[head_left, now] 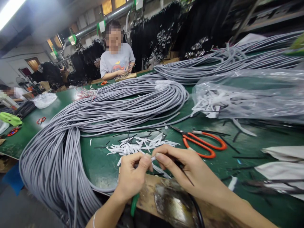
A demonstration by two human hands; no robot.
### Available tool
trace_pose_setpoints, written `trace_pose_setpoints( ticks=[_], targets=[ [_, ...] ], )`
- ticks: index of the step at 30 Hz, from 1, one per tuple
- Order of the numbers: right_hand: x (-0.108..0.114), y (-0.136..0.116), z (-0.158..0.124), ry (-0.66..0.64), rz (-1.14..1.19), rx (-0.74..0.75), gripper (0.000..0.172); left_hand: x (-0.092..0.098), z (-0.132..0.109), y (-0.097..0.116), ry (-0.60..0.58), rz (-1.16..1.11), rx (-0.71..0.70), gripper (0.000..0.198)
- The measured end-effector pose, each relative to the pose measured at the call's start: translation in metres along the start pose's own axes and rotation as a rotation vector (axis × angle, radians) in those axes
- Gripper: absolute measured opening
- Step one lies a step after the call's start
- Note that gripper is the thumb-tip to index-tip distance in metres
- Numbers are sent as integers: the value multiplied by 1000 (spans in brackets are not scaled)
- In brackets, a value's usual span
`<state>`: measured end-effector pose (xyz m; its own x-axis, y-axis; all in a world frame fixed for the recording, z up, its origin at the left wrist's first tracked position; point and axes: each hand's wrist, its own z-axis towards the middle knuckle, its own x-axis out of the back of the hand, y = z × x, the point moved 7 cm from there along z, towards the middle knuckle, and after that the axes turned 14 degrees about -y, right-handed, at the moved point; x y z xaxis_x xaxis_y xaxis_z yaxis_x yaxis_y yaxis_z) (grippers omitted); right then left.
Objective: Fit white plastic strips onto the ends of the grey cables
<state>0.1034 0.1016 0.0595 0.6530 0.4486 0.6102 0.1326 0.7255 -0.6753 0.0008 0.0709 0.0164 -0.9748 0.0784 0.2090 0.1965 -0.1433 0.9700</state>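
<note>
Far left of scissors [200,144]: cable [71,115], looped, likely against tangling. Left of scissors: left hand [132,172], fingertips pinched on white piece [153,158]; strips [140,146], heaped, presumably for reach. Just below scissors: right hand [184,166], pinching same piece, apparently for control. Right: bag [261,106].

Behind a person in a grey printed T-shirt [116,62], I see a silver metal pipe [88,30]. A white tube light [9,11] glows overhead.
</note>
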Motion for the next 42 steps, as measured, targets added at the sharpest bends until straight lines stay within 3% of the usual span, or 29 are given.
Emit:
trace_pose_setpoints(
  ticks=[5, 10, 13, 15, 18, 24, 30, 42],
  targets=[
    [-1, 5, -2, -27, 34, -30, 21, 1, -5, 0, 65, 103, 13, 32],
    [-9, 20, 0, -131, 62, -197, 38, -4, -12, 16, 121, 401, -120, 25],
    [-10, 27, 2, -128, 149, -276, 50, -5, -8, 16, 92, 374, -100, 31],
    [-4, 31, 2, -30, 199, -316, 53, -1, -5, 10, 89, 272, -53, 38],
    [7, 31, 0, 125, 229, -322, 48, 8, -1, 2, 108, 76, -30, 41],
    [-3, 31, 1, 37, 212, -293, 27, 9, 2, -14, 23, -265, 38, 34],
    [0, 25, 0, 97, 76, -217, 25, 13, -4, -13, 134, -99, 57, 19],
    [3, 18, -1, 136, 34, -189, 20, 14, -4, -7, 146, 53, 31, 17]
  ],
)
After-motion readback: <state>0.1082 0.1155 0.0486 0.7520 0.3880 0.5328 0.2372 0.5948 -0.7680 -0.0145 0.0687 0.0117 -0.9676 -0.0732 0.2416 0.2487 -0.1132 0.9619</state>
